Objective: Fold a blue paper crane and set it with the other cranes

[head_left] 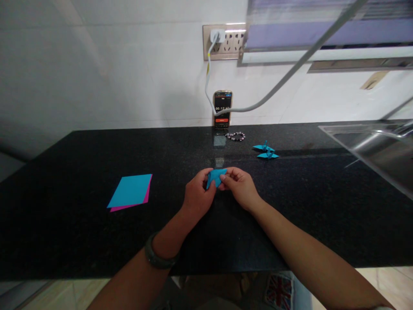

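Observation:
A small folded piece of blue origami paper (215, 176) is held between both hands above the middle of the counter. My left hand (199, 191) pinches its left side, with the thumb on the near face. At the right side, my right hand (241, 188) grips the paper between thumb and fingers. Some fingertips are hidden behind the paper. To the left lie blue and magenta paper sheets (131, 190), the blue on top. Two folded blue paper cranes (267, 155) sit farther back on the right.
A phone (223, 107) showing a timer leans against the wall, its white cable (208, 73) running to a socket (226, 41). A bead bracelet (235, 136) lies before it. A metal sink (380, 146) is at the right, and a grey hose-like cord (290, 75) crosses the upper view.

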A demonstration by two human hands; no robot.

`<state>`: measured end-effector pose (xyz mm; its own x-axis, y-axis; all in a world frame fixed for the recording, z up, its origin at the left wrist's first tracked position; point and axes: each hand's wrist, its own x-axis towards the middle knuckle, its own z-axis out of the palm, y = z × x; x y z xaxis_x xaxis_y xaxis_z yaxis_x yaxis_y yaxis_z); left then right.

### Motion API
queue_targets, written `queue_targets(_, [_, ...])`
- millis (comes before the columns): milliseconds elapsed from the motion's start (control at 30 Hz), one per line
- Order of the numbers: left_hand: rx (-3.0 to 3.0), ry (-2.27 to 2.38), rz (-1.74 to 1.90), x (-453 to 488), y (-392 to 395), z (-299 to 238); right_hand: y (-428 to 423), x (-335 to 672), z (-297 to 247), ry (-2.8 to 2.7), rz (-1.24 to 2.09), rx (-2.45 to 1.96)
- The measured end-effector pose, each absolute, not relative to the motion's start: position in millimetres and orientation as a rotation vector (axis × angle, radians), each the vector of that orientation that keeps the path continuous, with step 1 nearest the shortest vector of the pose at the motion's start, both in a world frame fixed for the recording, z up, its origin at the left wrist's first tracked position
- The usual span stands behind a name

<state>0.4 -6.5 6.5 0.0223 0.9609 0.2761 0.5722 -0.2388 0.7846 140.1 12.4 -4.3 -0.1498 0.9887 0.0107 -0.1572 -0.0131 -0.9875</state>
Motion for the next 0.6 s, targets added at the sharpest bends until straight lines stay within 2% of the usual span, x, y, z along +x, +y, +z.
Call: queue_targets(600, [1.829,1.568,1.102,-2.1,-5.4,6.3,11.4,142.3,0.7,-1.213,1.472,-0.893])
